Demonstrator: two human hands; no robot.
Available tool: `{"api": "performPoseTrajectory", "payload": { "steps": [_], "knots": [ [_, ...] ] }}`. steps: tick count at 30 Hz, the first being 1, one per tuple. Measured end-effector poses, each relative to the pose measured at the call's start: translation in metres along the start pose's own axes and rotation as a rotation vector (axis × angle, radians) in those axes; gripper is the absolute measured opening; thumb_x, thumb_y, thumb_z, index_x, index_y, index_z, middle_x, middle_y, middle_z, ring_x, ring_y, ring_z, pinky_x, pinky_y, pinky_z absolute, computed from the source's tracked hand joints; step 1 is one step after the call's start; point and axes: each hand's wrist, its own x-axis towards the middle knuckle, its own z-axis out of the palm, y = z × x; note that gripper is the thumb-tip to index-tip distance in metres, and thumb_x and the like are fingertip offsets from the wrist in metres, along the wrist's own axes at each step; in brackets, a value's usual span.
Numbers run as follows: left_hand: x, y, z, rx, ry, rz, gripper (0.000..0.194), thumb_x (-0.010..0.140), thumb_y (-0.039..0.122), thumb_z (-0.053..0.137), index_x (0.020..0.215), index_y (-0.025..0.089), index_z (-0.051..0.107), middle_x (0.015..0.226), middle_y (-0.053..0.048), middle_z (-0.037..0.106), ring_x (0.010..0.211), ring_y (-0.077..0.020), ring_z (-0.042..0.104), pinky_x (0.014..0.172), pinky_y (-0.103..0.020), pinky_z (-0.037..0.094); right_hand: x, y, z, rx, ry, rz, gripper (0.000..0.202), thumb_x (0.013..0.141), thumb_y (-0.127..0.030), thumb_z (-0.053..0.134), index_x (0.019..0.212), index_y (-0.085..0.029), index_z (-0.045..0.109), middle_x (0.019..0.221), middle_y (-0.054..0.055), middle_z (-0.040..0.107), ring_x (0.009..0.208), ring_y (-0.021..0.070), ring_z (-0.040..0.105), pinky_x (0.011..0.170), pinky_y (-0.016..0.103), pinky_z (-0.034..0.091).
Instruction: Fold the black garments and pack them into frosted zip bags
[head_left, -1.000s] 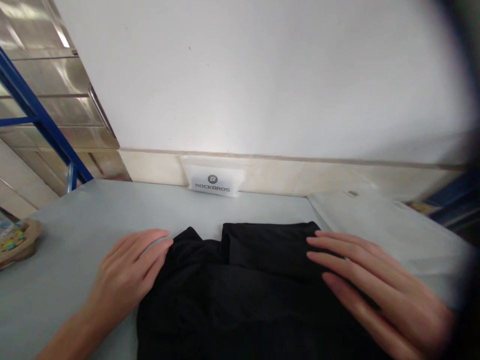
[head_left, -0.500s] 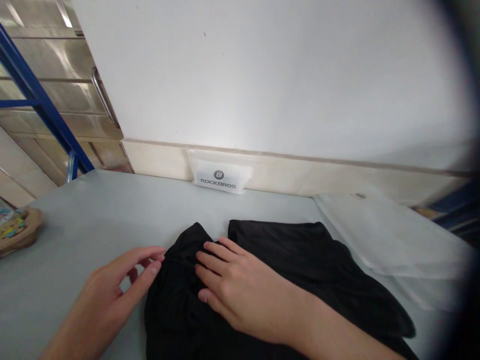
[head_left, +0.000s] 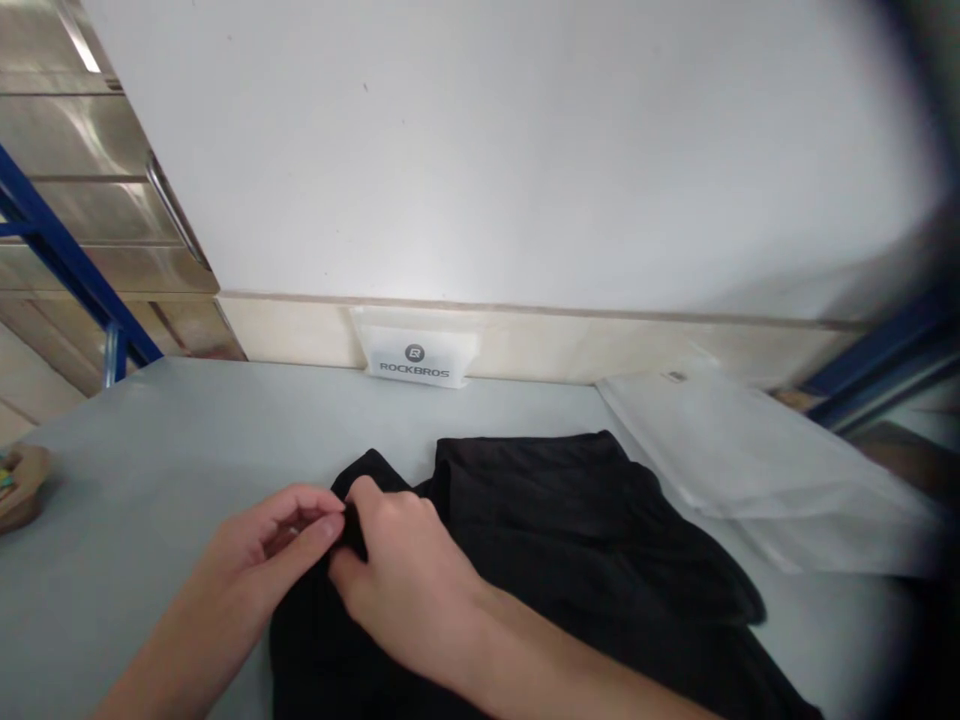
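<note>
A black garment (head_left: pixel 570 540) lies bunched and partly folded on the grey tabletop (head_left: pixel 210 430); its lower part runs out of the picture. At its left edge, my left hand (head_left: pixel 277 540) pinches the dark cloth between thumb and forefinger. Right beside it, my right hand (head_left: pixel 405 565) has its fingers curled down onto the same upper-left portion, gripping a fold. The fingertips of the right hand are partly hidden by the hand itself. What kind of garment it is, I cannot tell.
A white ROCKBROS pouch (head_left: pixel 416 355) leans against the wall at the back. Translucent plastic bags (head_left: pixel 720 450) lie to the right of the cloth. A wooden dish (head_left: pixel 26 485) with small coloured pieces sits at the left edge. Blue metal frames (head_left: pixel 67 265) stand at both sides.
My right hand has gone from lying flat on the cloth to curled fingers gripping it, further left. My left hand has closed its pinch on the edge. The view has shifted slightly right.
</note>
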Motion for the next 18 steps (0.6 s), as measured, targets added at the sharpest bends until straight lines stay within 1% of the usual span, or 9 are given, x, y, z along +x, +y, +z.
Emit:
{"api": "performPoseTrajectory", "payload": {
  "steps": [2, 3, 4, 6, 8, 10, 13, 16, 18],
  "knots": [
    [0.001, 0.003, 0.007, -0.132, 0.133, 0.014, 0.028, 0.073, 0.044, 0.060, 0.088, 0.021, 0.062, 0.084, -0.001, 0.068, 0.081, -0.0195, 0.063, 0.073, -0.030, 0.052, -0.005, 0.008, -0.012, 0.287, 0.039, 0.041, 0.013, 0.075, -0.013, 0.047, 0.085, -0.016, 0.055, 0.075, 0.004, 0.062, 0.066, 0.0189, 0.060, 0.053, 0.026, 0.042],
    [0.002, 0.004, 0.011, -0.174, 0.171, 0.032, 0.029, 0.074, 0.043, 0.061, 0.093, 0.022, 0.061, 0.089, -0.002, 0.067, 0.086, -0.0197, 0.063, 0.077, -0.031, 0.052, -0.008, 0.012, -0.020, 0.460, 0.040, 0.059, 0.013, 0.075, -0.012, 0.047, 0.084, -0.017, 0.054, 0.075, 0.002, 0.061, 0.066, 0.0167, 0.058, 0.054, 0.025, 0.042],
    [0.004, 0.005, 0.016, -0.198, 0.173, 0.052, 0.030, 0.075, 0.042, 0.061, 0.098, 0.023, 0.060, 0.096, -0.002, 0.067, 0.092, -0.0205, 0.062, 0.080, -0.032, 0.051, -0.012, 0.018, -0.028, 0.633, 0.028, 0.081, 0.014, 0.074, -0.010, 0.046, 0.083, -0.017, 0.054, 0.074, 0.001, 0.059, 0.066, 0.0147, 0.057, 0.055, 0.023, 0.042],
    [0.008, 0.011, 0.027, -0.200, 0.052, 0.094, 0.034, 0.077, 0.038, 0.059, 0.108, 0.024, 0.056, 0.111, -0.004, 0.062, 0.104, -0.0227, 0.058, 0.089, -0.036, 0.049, -0.021, 0.030, -0.045, 0.919, -0.006, 0.142, 0.016, 0.071, -0.008, 0.046, 0.083, -0.016, 0.053, 0.073, -0.001, 0.056, 0.065, 0.0120, 0.054, 0.057, 0.022, 0.044],
    [0.014, 0.020, 0.040, -0.138, -0.144, 0.132, 0.039, 0.080, 0.034, 0.057, 0.118, 0.027, 0.051, 0.125, -0.005, 0.055, 0.113, -0.0247, 0.053, 0.096, -0.042, 0.044, -0.031, 0.044, -0.059, 1.090, -0.022, 0.205, 0.022, 0.069, -0.005, 0.046, 0.087, -0.016, 0.054, 0.074, -0.002, 0.055, 0.064, 0.0103, 0.053, 0.059, 0.021, 0.045],
    [0.021, 0.031, 0.053, -0.018, -0.302, 0.195, 0.048, 0.081, 0.033, 0.057, 0.127, 0.029, 0.044, 0.135, -0.005, 0.047, 0.120, -0.0257, 0.047, 0.102, -0.047, 0.037, -0.042, 0.058, -0.069, 1.165, -0.006, 0.272, 0.029, 0.068, -0.004, 0.046, 0.093, -0.017, 0.054, 0.074, -0.003, 0.054, 0.064, 0.0098, 0.054, 0.059, 0.021, 0.046],
    [0.030, 0.045, 0.072, 0.132, -0.416, 0.325, 0.059, 0.079, 0.034, 0.061, 0.133, 0.027, 0.038, 0.140, -0.005, 0.042, 0.127, -0.0257, 0.039, 0.108, -0.048, 0.029, -0.059, 0.073, -0.077, 1.214, 0.072, 0.340, 0.034, 0.074, -0.009, 0.046, 0.106, -0.019, 0.053, 0.078, -0.001, 0.055, 0.068, 0.0120, 0.056, 0.061, 0.023, 0.048],
    [0.037, 0.048, 0.087, 0.185, -0.422, 0.393, 0.057, 0.081, 0.038, 0.059, 0.133, 0.024, 0.039, 0.136, -0.008, 0.046, 0.124, -0.0264, 0.042, 0.105, -0.047, 0.033, -0.073, 0.080, -0.081, 1.193, 0.127, 0.347, 0.041, 0.084, -0.025, 0.050, 0.123, -0.022, 0.042, 0.086, 0.002, 0.056, 0.071, 0.0147, 0.058, 0.059, 0.025, 0.050],
    [0.040, 0.045, 0.096, 0.248, -0.378, 0.408, 0.057, 0.083, 0.041, 0.057, 0.133, 0.021, 0.039, 0.136, -0.010, 0.046, 0.124, -0.0273, 0.042, 0.104, -0.048, 0.033, -0.078, 0.081, -0.082, 1.098, 0.132, 0.353, 0.055, 0.081, -0.029, 0.058, 0.130, -0.024, 0.034, 0.090, 0.002, 0.056, 0.070, 0.0145, 0.057, 0.054, 0.024, 0.049]
  ]
}}
